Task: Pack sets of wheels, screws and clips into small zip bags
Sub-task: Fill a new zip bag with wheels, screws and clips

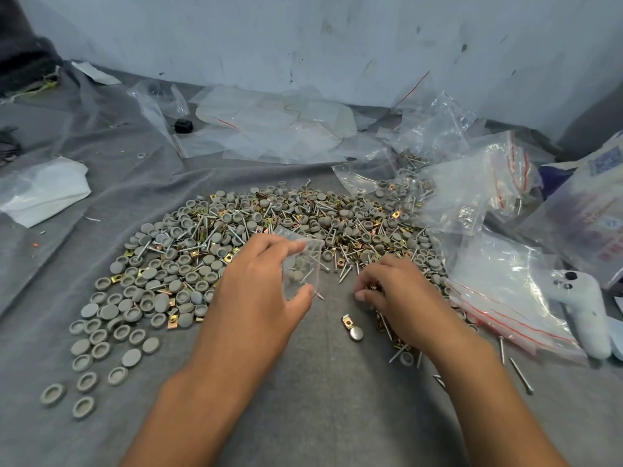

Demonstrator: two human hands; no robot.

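**Bagging at the near edge of the parts heap**

Left hand (263, 281) pinches a small clear zip bag (301, 264) between thumb and fingers, mouth facing right; grey wheels and screws show inside it. Right hand (397, 291) lies palm down with fingers curled over loose parts at the heap's near right edge; what it pinches, cannot tell. The heap (269, 230) of grey wheels, screws and brass clips spreads across the grey cloth (320, 399), far of both hands. One clip with a silver disc (352, 328) lies between the wrists. Stacks of red-striped zip bags (505, 294) sit right, crowding the heap. A white controller (583, 308) lies far right. Crumpled plastic (276, 126) lies far centre by the wall.
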